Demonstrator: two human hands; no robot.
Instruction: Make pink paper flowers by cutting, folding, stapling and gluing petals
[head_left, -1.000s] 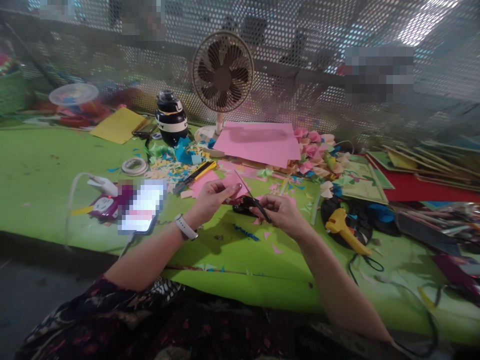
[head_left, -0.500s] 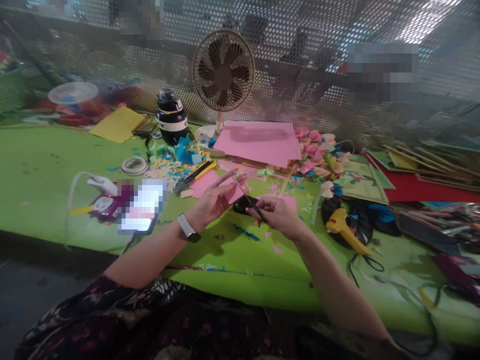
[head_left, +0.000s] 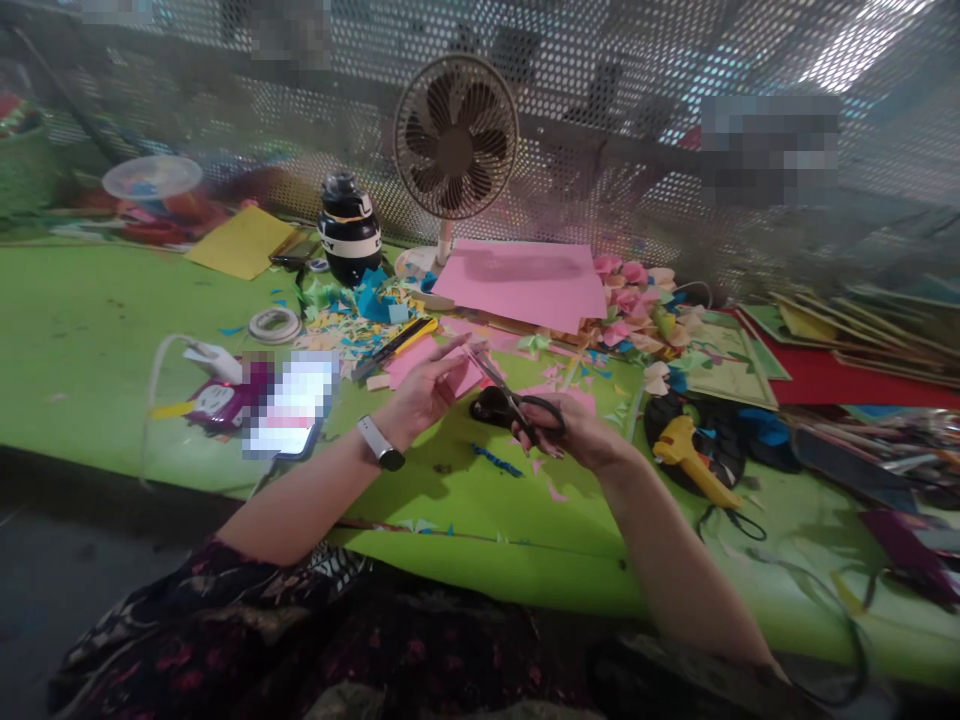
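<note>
My right hand (head_left: 576, 428) grips black-handled scissors (head_left: 541, 412), its fingers in the loops. The blades point up and left, to the fingertips of my left hand (head_left: 426, 398). That hand, with a watch (head_left: 380, 443) on its wrist, is closed on a small piece of pink paper (head_left: 466, 372); its exact outline is hard to make out. Beneath the scissors a dark rounded object (head_left: 489, 406) lies on the green table (head_left: 450, 500). Blue scraps (head_left: 496, 460) and pink scraps (head_left: 556, 491) are scattered nearer to me.
A fan (head_left: 455, 140) stands at the back behind pink sheets (head_left: 525, 275). Folded paper flowers (head_left: 634, 290) are heaped to their right. A yellow glue gun (head_left: 694, 462) lies at right. On the left are a lit phone (head_left: 292, 405), a power socket (head_left: 217, 400) and a tape roll (head_left: 274, 325).
The scissors have turned in my right hand, so their handle loops show more plainly and spread wider. Both hands stay close together. The whole view has shifted slightly.
</note>
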